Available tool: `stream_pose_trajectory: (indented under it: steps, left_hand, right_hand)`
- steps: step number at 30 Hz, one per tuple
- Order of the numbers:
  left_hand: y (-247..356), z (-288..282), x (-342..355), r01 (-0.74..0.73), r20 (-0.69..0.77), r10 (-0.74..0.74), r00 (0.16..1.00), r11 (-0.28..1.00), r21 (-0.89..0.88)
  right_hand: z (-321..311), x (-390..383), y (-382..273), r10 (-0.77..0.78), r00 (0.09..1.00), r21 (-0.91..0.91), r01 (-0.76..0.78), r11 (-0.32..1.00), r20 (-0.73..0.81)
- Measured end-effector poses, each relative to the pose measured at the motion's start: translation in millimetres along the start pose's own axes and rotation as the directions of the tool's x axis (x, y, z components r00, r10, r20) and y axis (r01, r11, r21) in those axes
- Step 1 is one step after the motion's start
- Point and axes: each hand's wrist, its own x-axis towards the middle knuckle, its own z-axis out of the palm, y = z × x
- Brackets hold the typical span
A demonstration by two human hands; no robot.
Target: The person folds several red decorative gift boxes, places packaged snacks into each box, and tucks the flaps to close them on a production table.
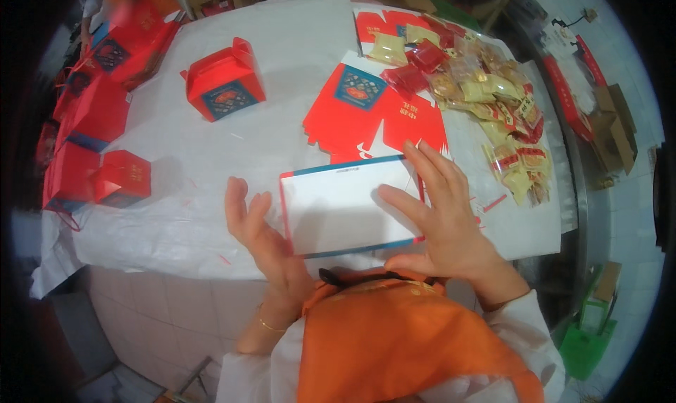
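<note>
A white rectangular panel with teal and red edging (338, 213) lies in front of me. My left hand (260, 237) is against its left side, fingers raised, loosely bent and apart. My right hand (440, 220) is spread over its right end, one finger on the white face, others reaching past the far edge. Behind the panel are flat red printed carton sheets (331, 121). A folded red box with a handle (225, 97) stands on the white-covered table (267, 30).
More red boxes (95, 114) line the left side. A heap of wrapped snack packets (507, 107) fills the back right. An open cardboard box (612, 128) and a green stand (591, 339) are beyond the right edge. Another person's arm (86, 30) shows at top left.
</note>
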Motion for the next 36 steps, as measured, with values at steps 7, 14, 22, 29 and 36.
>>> stream_pose_trajectory:
  steps: [7,14,22,29,36]
  left_hand:
    - [2.1,3.2,-14.6,-0.186,-0.021,0.187,0.982,0.981,0.049]
    - [-13.5,-13.6,-42.2,-0.319,0.16,0.295,0.942,0.935,0.156]
    - [-11.3,-5.2,-59.8,-0.102,0.091,0.089,0.992,0.983,0.152]
    - [-33.6,-43.6,-85.2,0.901,0.434,-0.795,0.424,0.418,-0.115]
    - [-0.9,-53.2,-62.1,0.888,0.701,-0.599,0.388,0.446,-0.111]
  right_hand:
    - [-14.6,46.3,7.5,-0.066,0.944,-0.024,0.078,0.997,0.324]
    - [20.1,-4.7,-40.7,-0.193,0.889,-0.174,0.286,0.942,0.415]
    - [64.7,-52.2,-18.4,0.157,0.987,0.24,-0.156,0.958,0.018]
    - [143.6,-114.9,79.5,0.666,0.641,0.75,-0.635,0.183,0.38]
    - [147.9,-113.3,27.8,0.372,0.85,0.928,-0.35,-0.13,0.372]
